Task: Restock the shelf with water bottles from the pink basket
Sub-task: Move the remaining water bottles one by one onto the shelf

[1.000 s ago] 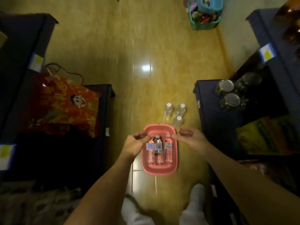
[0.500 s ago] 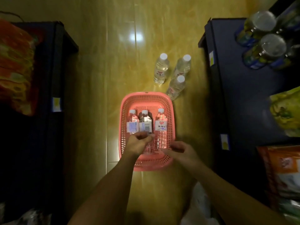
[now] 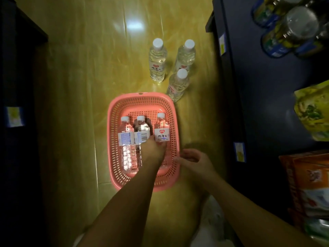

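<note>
Pretty dim here, and our left hand (image 3: 154, 150) covers the lower halves of the middle bottle (image 3: 141, 130) and right bottle (image 3: 161, 129), so we can't tell if its grip has closed on either. Our right hand (image 3: 195, 159) hangs loosely curled, holding nothing, just off the pink basket (image 3: 142, 99) rim at 3 o'clock. Three standing bottles (image 3: 158, 59) wait on the floor at 12 o'clock. The shelf (image 3: 263, 97) is cut off at right.
</note>
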Tool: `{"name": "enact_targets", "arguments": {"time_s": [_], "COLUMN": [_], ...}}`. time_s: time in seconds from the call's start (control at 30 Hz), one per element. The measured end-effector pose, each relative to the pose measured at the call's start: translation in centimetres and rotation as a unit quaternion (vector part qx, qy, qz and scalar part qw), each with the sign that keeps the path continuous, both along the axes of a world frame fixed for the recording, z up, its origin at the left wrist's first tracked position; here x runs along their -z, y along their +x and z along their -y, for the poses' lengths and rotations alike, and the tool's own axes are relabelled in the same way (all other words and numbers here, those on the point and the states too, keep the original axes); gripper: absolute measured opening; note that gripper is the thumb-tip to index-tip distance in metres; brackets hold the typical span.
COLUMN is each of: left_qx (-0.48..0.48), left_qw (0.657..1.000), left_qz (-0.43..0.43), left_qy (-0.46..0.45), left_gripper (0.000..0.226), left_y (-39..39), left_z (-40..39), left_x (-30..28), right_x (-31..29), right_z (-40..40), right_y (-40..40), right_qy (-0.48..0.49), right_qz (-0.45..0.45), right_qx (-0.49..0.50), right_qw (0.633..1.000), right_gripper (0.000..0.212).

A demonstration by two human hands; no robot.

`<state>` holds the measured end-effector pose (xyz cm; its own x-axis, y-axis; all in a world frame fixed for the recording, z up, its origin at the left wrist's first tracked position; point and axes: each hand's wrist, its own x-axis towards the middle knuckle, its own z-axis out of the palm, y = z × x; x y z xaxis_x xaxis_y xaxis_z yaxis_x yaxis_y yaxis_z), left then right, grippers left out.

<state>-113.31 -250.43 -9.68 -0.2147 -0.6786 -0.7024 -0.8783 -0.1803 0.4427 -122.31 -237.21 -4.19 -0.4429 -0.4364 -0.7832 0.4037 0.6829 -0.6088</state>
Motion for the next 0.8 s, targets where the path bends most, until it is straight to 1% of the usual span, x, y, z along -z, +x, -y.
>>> {"name": "enact_targets", "arguments": {"time_s": [0.07,0.1,0.17,0.23,0.33,0.37,0.47,0.6,0.7,0.8], "left_qx": [-0.018,-0.031,-0.069,-0.095,-0.087,-0.087,-0.103,-0.141,-0.124,-0.092], "left_qw": [0.999,0.999,0.996,0.993,0.993,0.993,0.991,0.986,0.988,0.993], "left_qz": [-0.012,-0.014,-0.016,-0.015,-0.002,-0.004,0.006,0.025,0.029,0.026], "left_qy": [0.038,0.043,0.054,0.071,0.078,0.08,0.089,0.088,0.084,0.07], "left_gripper": [0.04,0.043,0.044,0.05,0.057,0.056,0.044,0.05,0.045,0.046], "left_y": [-1.2,-1.7,-2.2,-2.2,-2.4,-2.4,-2.2,-1.9,-1.8,-1.2], "left_z": [-0.7,-0.8,-0.5,0.1,0.9,1.0,1.2,1.3,1.1,0.9], "left_x": [0.1,0.3,0.7,1.1,1.3,1.2,1.4,1.7,0.7,-0.9], "right_x": [0.0,0.2,0.5,0.8,1.4,1.6,1.7,1.7,1.3,0.0], "right_z": [-0.1,-0.3,-0.8,-1.4,-2.3,-2.6,-3.4,-4.2,-4.5,-4.7], "right_y": [-0.3,-0.5,-0.9,-1.1,-1.4,-1.4,-1.2,-0.7,-1.3,-1.9], "right_qy": [0.003,0.005,0.015,0.026,0.038,0.041,0.051,0.051,0.057,0.07], "right_qz": [0.006,0.005,-0.001,-0.007,-0.017,-0.016,-0.017,-0.029,-0.03,-0.027], "right_qx": [0.0,0.001,0.003,0.008,0.025,0.025,0.013,-0.013,-0.029,-0.032], "right_qw": [1.0,1.0,1.0,1.0,0.999,0.999,0.998,0.998,0.998,0.997], "right_gripper": [0.04,0.036,0.034,0.04,0.049,0.048,0.048,0.045,0.039,0.042]}}
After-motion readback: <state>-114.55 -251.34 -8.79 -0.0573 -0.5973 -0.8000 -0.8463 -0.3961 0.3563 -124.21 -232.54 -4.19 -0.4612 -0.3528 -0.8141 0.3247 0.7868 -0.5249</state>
